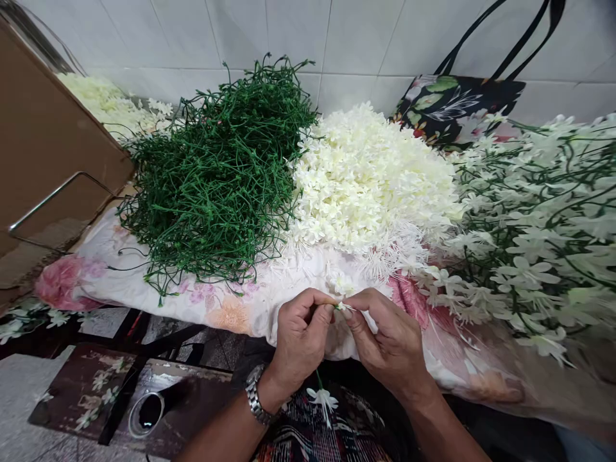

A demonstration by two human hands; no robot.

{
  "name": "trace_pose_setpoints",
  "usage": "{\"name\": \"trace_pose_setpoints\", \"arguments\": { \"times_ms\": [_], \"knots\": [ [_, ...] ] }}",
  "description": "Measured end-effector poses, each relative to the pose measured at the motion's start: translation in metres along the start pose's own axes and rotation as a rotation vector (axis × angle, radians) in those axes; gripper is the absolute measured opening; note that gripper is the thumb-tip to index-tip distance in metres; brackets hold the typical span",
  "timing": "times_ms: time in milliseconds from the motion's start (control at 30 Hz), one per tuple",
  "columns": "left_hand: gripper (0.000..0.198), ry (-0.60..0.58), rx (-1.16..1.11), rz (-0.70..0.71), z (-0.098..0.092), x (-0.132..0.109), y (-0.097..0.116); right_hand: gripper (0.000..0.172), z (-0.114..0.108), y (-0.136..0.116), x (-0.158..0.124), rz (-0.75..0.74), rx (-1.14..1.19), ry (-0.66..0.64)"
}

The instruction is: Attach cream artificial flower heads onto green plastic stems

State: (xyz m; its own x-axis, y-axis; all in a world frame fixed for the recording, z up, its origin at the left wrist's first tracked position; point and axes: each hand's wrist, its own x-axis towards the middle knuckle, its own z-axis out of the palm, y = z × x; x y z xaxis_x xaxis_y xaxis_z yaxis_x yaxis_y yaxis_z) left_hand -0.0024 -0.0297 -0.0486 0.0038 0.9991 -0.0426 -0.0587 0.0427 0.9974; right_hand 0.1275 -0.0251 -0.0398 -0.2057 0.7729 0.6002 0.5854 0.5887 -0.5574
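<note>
Green stem [339, 307] in left hand [303, 328], right hand [387, 330] opposite (fingertips pinched)

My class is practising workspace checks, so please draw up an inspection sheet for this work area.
Surface: flower-patterned cloth, rumpled.
Job's things: green stem pile on the left; white blossom pile beside it; stemmed white flowers on the right.
Clutter: floral bag against the wall; round cup, dark inside, lower left.
Grips: left grip and right grip are bare hands, fingertips pinching a small green-and-white piece; one white flower hangs below.
Cables: nothing seen.
Surroundings: pale tiled wall behind; brown cardboard at left.
</note>
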Motion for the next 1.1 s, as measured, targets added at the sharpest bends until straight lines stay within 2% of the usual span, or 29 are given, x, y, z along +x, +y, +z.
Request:
{"name": "trace_pose_setpoints", "arguments": {
  "times_ms": [600, 800, 933, 1100],
  "knots": [
    [0.018, 0.089, 0.169, 0.065, 0.006, 0.004, 0.01, 0.016, 0.009, 0.004, 0.0, -0.065, -0.108, -0.015],
    [0.015, 0.035, 0.014, -0.029, 0.003, 0.006, 0.005, 0.012, 0.005, 0.003, 0.0, -0.075, -0.081, -0.017],
    [0.013, 0.012, -0.136, -0.086, -0.001, 0.006, 0.0, 0.007, -0.003, 0.001, 0.003, -0.022, -0.015, -0.066],
    [0.013, -0.002, -0.166, -0.088, -0.003, 0.003, -0.005, 0.014, -0.012, -0.002, 0.006, -0.048, -0.008, -0.145]
  ]
}}
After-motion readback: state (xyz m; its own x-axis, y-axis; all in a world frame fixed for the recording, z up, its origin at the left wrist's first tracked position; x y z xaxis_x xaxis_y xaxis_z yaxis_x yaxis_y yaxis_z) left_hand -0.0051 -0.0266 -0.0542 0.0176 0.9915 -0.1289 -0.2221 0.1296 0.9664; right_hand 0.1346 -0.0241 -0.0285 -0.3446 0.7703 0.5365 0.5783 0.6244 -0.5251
